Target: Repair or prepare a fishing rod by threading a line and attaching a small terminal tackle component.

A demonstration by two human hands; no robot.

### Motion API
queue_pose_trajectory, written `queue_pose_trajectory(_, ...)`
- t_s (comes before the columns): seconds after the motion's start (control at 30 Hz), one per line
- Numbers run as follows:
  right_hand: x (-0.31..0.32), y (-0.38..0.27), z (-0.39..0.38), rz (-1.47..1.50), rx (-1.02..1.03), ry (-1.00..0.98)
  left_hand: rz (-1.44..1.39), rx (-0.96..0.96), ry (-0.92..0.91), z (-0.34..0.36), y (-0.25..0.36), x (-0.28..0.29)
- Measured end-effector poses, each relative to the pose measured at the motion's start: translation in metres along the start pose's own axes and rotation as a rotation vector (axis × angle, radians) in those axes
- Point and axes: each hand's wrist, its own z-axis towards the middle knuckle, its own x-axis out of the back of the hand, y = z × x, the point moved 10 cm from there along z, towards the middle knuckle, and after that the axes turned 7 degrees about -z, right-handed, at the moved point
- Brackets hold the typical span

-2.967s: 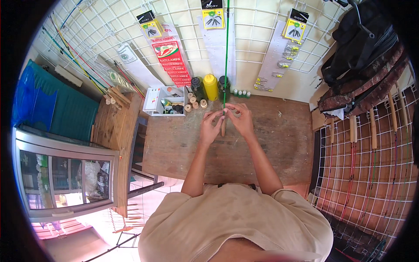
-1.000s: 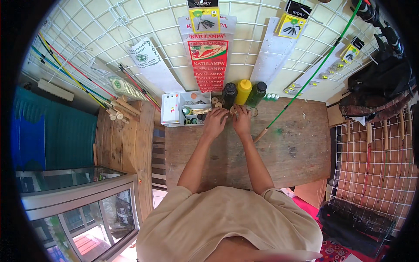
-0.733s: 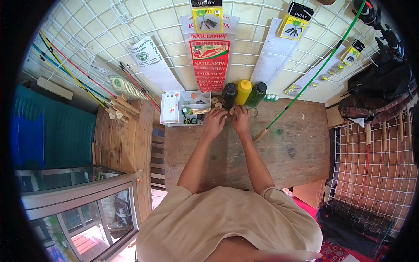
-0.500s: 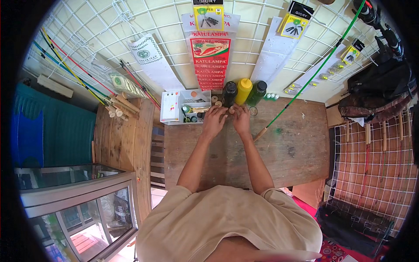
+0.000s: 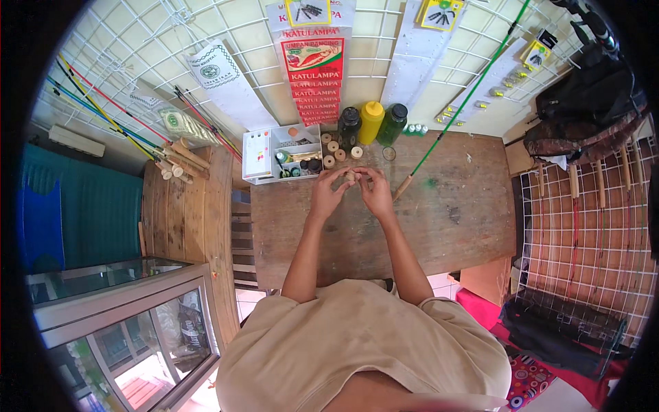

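Note:
My left hand (image 5: 329, 191) and my right hand (image 5: 375, 192) meet over the wooden table (image 5: 453, 233), fingers closed around a small wooden spool (image 5: 350, 177) that they partly cover. Just beyond them, several more wooden spools (image 5: 329, 161) sit beside a dark bottle (image 5: 349, 129), a yellow squeeze bottle (image 5: 371, 123) and a green bottle (image 5: 392, 124). A white divided box (image 5: 259, 156) of small containers is at their left. A thin green rod (image 5: 443, 137) with a cork handle (image 5: 402, 187) slants up to the right, and a clear ring (image 5: 389, 154) lies near it.
Wire wall grid (image 5: 240, 27) carries hanging packets. At left are a plank bench (image 5: 178, 226) with rod handles and a glass-fronted cabinet (image 5: 123, 288). Rods hang on the right-hand grid (image 5: 576, 247), below a dark bag (image 5: 576, 103); a black bundle (image 5: 542, 323) lies lower right.
Three seconds ago both hands held the green rod upright; it now leans to the right. Since half a second ago my hands have drawn back from the spools and bottles, holding one spool.

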Motion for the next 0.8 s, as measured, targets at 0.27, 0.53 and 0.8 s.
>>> queue_pose_trajectory(0.27,0.020,-0.001,-0.020,0.145,0.019,0.018,0.028,-0.007,0.066,-0.017,0.011,-0.001)
queue_pose_trajectory(0.53,0.057,-0.015,-0.028,0.079,0.214,-0.012,-0.010,-0.009,0.125,-0.031,0.036,-0.014)
queue_pose_trajectory(0.8,0.099,-0.024,-0.035,0.078,0.343,-0.149,0.022,-0.103,0.148,-0.044,0.074,-0.044)
